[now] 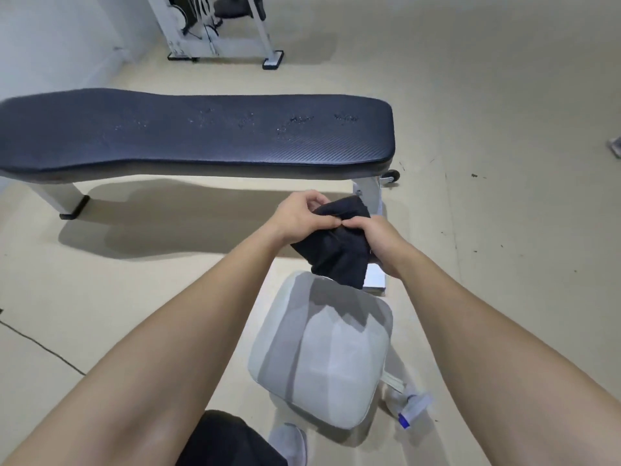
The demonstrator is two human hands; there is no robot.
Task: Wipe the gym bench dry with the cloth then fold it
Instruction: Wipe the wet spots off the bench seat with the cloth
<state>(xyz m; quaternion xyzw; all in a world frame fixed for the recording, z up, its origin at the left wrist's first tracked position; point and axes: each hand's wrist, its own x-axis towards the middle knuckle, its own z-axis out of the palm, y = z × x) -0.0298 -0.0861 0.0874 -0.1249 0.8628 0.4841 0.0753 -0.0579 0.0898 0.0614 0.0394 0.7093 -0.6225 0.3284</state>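
Observation:
A flat gym bench point(100, 136) with a dark padded top and white legs runs across the view, with water droplets scattered along its middle and right part. A dark cloth point(339, 253) hangs bunched in the air in front of the bench's right end. My left hand point(299, 218) pinches its upper edge from the left. My right hand point(379, 242) grips it from the right, thumbs nearly touching. The cloth's lower part droops toward a grey seat below.
A grey padded stool seat point(322, 358) stands just below my hands. A spray bottle point(408, 406) lies on the floor to its right. A white weight machine point(218, 31) stands at the back. A thin cable point(40, 344) crosses the floor at left.

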